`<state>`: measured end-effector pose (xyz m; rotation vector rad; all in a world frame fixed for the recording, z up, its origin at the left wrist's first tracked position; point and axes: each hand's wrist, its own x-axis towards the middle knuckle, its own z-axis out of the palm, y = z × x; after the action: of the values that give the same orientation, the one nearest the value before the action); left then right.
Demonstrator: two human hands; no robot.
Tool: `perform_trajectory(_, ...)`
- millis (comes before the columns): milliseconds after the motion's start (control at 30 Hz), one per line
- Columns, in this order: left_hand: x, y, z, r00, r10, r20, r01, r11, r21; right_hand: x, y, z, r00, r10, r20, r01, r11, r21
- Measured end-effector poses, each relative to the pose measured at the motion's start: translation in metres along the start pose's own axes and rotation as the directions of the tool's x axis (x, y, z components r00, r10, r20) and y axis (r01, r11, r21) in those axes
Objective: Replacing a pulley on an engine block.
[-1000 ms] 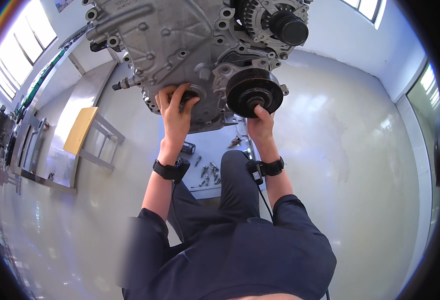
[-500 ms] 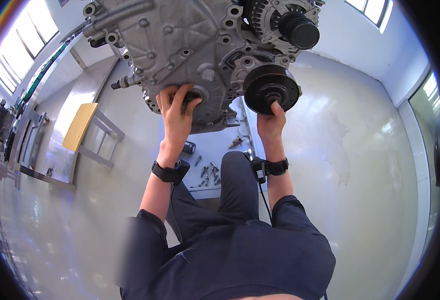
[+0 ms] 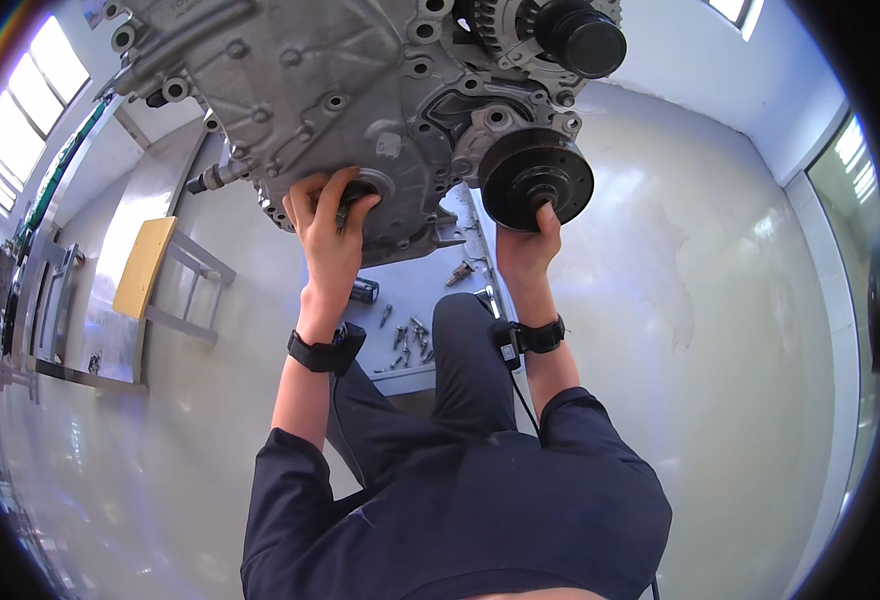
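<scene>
A grey metal engine with a ribbed front cover hangs over the upper part of the view. My left hand reaches up to the round opening low in that cover. Its fingers are curled with the thumb around a dark piece there, mostly hidden by the fingers. On the right, my right hand grips the lower edge of a black pulley. The thumb presses by the pulley's central hub, and the other fingers are hidden behind it. Both wrists wear black strapped devices.
An alternator with a black cylindrical end sits above the pulley. Below the engine, several bolts and a black cylindrical part lie on a light tray. A yellow-topped stool and a metal-topped bench stand at left.
The engine and both hands appear slightly farther left in the view, and the engine sits a little higher. Both hands keep their places on the engine.
</scene>
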<state>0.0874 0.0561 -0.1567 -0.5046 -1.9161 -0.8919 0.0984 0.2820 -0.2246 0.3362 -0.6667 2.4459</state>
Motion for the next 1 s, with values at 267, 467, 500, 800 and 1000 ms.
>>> perform_trajectory(267, 0.003, 0.006, -0.001, 1.0, -0.017, 0.013, 0.017, 1.0, 0.005, -0.013, 0.012, 0.039, 0.999, -0.025, 0.03, 0.019, 0.984, 0.18)
perform_trajectory(467, 0.002, 0.005, -0.001, 1.0, -0.007, 0.006, 0.007, 1.0, 0.017, -0.014, 0.016, 0.062, 0.999, -0.05, 0.002, 0.05, 0.996, 0.073)
perform_trajectory(500, 0.001, 0.005, -0.002, 1.0, -0.019, 0.012, 0.019, 1.0, 0.024, -0.015, 0.018, 0.065, 0.999, -0.054, 0.003, 0.054, 0.996, 0.077)
perform_trajectory(800, -0.003, 0.003, 0.0, 1.0, -0.018, 0.017, 0.017, 1.0, 0.018, -0.012, 0.019, 0.066, 0.998, -0.055, -0.015, 0.056, 0.995, 0.082)
perform_trajectory(1000, -0.003, 0.002, 0.004, 1.0, -0.001, -0.005, 0.001, 1.0, 0.002, -0.003, 0.029, 0.043, 0.992, -0.112, 0.061, 0.119, 0.983, -0.14)
